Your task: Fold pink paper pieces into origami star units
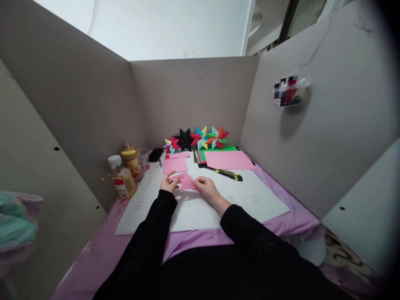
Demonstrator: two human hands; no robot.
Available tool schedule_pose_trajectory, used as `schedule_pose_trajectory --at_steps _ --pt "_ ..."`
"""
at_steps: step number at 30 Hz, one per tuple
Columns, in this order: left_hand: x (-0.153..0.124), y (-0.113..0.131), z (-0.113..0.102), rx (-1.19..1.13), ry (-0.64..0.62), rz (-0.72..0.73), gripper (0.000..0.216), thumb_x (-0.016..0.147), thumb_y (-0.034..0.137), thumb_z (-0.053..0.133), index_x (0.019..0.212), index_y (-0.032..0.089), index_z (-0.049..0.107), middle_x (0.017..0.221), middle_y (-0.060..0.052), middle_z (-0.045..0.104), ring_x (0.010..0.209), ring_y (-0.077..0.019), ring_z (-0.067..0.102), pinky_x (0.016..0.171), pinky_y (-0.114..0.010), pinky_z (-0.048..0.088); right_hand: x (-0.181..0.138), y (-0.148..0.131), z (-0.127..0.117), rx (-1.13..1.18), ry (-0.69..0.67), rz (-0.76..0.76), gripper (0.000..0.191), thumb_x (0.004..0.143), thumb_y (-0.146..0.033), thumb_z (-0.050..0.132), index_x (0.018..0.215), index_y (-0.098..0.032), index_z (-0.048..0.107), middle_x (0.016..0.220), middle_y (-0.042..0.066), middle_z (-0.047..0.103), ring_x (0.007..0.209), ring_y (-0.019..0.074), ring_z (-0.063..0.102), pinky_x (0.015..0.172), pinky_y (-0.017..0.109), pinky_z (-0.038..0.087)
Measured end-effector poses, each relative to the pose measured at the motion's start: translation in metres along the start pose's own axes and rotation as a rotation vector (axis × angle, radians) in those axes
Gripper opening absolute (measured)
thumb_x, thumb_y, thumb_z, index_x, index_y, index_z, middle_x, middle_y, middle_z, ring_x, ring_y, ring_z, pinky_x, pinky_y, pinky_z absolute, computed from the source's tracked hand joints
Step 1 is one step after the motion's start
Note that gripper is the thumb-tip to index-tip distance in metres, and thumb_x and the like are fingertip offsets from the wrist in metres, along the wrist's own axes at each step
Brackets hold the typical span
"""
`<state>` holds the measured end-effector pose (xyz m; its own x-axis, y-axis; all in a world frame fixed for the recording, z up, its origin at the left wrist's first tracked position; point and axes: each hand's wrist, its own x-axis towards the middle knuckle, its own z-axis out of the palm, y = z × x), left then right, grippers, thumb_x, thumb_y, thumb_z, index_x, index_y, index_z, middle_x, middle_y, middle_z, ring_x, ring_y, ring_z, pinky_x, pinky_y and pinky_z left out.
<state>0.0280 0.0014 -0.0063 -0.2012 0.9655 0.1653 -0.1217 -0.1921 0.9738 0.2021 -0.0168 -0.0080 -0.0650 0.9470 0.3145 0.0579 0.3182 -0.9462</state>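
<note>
Both my hands hold a small folded piece of pink paper [186, 182] just above the white board [203, 216]. My left hand [169, 182] pinches its left side, fingers partly curled. At the paper's right corner, my right hand [204, 187] grips with thumb and forefinger. Behind the left hand lies a flat pink sheet [175, 165], with a narrow pink strip [177, 156] beyond it. A larger pink sheet [229, 160] rests on a stack of coloured paper [200, 156] at the back right. Near it is a yellow and black utility knife [229, 174].
Several folded paper stars [185, 139] lean on the back panel [193, 91]. At left stand a white-capped glue bottle [123, 179], a brown jar [131, 162] and a clear cup [144, 158]. Scissors [160, 163] lie near a black object [156, 154]. A clear bag [290, 89] hangs at right.
</note>
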Motion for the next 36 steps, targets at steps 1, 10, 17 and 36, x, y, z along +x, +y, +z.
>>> schedule_pose_trajectory --at_steps 1,10,17,36 --pt "0.0 0.0 -0.001 0.009 0.005 -0.012 0.067 0.054 0.046 0.07 0.11 0.013 0.051 0.056 0.002 0.055 0.052 -0.0117 0.056 0.049 -0.022 0.045 -0.002 -0.001 0.001 -0.039 -0.01 -0.037 0.022 0.069 -0.035 0.058 0.077 -0.015 0.06 0.066 0.0 0.056 0.06 0.0123 0.049 0.058 0.024 0.04" --pt "0.001 -0.001 -0.003 -0.004 0.047 -0.027 0.057 0.056 0.043 0.069 0.102 0.011 0.059 0.058 -0.001 0.059 0.053 -0.0121 0.058 0.046 -0.02 0.045 -0.007 0.0 0.007 -0.256 0.008 -0.293 0.041 0.07 -0.017 0.051 0.11 -0.019 0.056 0.111 0.007 0.058 0.1 0.0182 0.052 0.09 0.032 0.038" --pt "-0.002 -0.001 0.001 0.025 -0.021 -0.016 0.054 0.054 0.033 0.072 0.101 0.009 0.06 0.052 0.001 0.058 0.052 -0.0101 0.056 0.048 -0.019 0.046 0.003 0.002 -0.001 -0.106 0.145 -0.066 0.029 0.076 -0.038 0.048 0.075 -0.013 0.062 0.065 0.002 0.059 0.06 0.0135 0.048 0.056 0.024 0.038" --pt "-0.008 0.004 0.001 0.338 0.133 0.043 0.034 0.063 0.047 0.061 0.069 0.013 0.063 0.049 -0.001 0.057 0.044 -0.012 0.053 0.038 -0.019 0.035 0.004 0.006 -0.003 0.176 0.077 0.09 0.026 0.065 -0.039 0.063 0.064 -0.016 0.051 0.054 -0.003 0.051 0.05 0.0097 0.043 0.048 0.021 0.033"
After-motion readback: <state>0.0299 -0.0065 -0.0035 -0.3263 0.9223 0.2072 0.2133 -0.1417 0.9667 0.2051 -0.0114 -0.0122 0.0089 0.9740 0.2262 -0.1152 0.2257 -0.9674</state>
